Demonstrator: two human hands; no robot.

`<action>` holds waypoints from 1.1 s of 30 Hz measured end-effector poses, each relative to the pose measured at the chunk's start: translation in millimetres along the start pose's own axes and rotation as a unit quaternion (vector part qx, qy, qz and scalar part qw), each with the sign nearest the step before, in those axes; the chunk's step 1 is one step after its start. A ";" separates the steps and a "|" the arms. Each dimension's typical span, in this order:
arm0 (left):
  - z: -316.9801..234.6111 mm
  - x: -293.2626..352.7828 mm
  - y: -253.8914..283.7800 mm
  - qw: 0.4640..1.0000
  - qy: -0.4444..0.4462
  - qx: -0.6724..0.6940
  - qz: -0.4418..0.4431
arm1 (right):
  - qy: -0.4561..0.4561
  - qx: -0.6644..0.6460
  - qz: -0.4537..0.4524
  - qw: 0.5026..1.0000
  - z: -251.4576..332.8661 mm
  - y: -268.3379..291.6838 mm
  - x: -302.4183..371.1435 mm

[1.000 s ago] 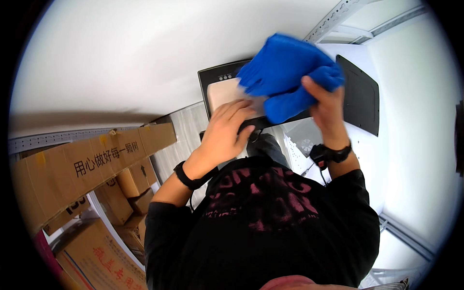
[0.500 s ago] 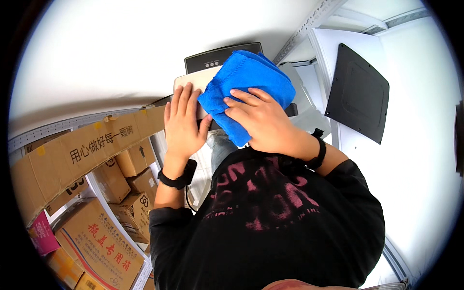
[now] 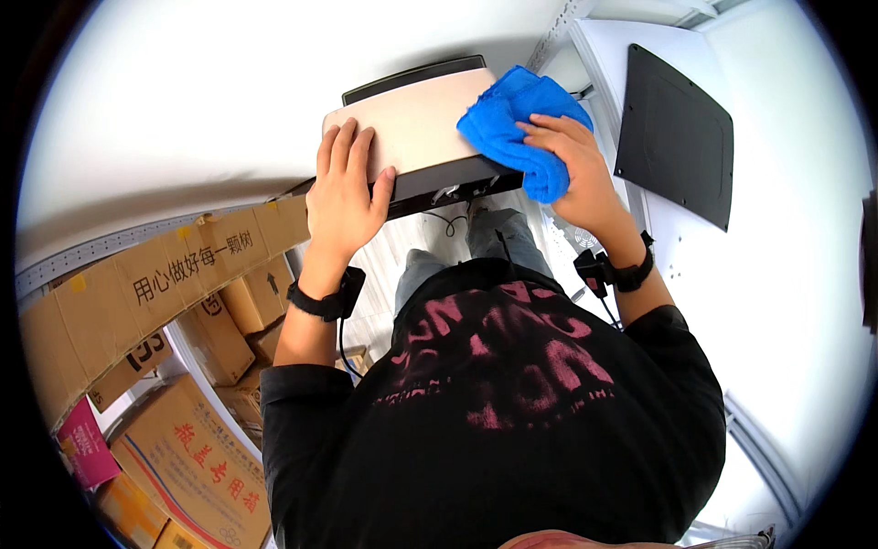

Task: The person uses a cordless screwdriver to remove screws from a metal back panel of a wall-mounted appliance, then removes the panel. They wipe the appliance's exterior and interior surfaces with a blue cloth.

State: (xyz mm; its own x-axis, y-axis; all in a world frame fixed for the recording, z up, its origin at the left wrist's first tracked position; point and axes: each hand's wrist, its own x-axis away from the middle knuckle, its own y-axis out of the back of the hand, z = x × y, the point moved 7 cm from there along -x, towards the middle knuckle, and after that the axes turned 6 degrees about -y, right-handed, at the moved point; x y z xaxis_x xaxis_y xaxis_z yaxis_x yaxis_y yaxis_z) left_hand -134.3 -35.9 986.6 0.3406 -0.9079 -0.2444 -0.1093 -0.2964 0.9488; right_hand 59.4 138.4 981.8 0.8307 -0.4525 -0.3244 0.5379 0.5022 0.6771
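Observation:
A machine with a smooth cream top [image 3: 416, 123] and a black front side stands at the upper middle. My left hand [image 3: 347, 194] lies on the left end of that top, its fingers stretched out and the thumb apart. At the right end, my right hand [image 3: 574, 169] grips a bunched blue cloth [image 3: 521, 114]. The fingers press over the cloth, and the thumb is mostly hidden. Part of the cloth covers the right corner of the cream top, and a folded end hangs past the front edge. A dark panel [image 3: 412, 78] shows behind the top.
Shelves with several cardboard boxes [image 3: 197, 457] and a long cardboard strip [image 3: 174, 270] stand at the left. A black plate [image 3: 677, 133] rests against a white surface at the right. A thin cable [image 3: 445, 220] runs below the machine.
My right hand has moved right and away from me with the blue cloth, uncovering most of the cream top. My left hand stays on the left end. The view has shifted slightly.

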 end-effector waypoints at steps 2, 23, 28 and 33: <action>-1.0 3.1 -0.4 1.000 -0.011 0.001 -0.019 | -0.013 0.011 -0.066 0.998 2.7 0.9 12.7; 91.5 135.1 -81.3 0.747 0.183 0.627 -0.126 | -0.141 -0.052 -0.374 0.915 64.3 -159.1 120.7; 93.5 137.8 -103.6 0.783 0.163 0.588 -0.118 | -0.051 -0.061 -0.409 0.909 67.3 -237.9 86.6; 100.5 132.1 -107.8 0.836 0.108 0.517 -0.149 | -0.005 -0.072 -0.423 0.903 73.3 -263.9 59.6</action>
State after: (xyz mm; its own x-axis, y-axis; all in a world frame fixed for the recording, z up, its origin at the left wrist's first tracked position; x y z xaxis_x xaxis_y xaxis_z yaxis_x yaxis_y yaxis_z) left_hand -171.4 -153.6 832.0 0.6456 -0.7060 -0.2911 -0.7000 -0.6995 0.1439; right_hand -43.6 -75.1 832.1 0.1126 -0.7255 -0.6790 0.9933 0.0639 0.0965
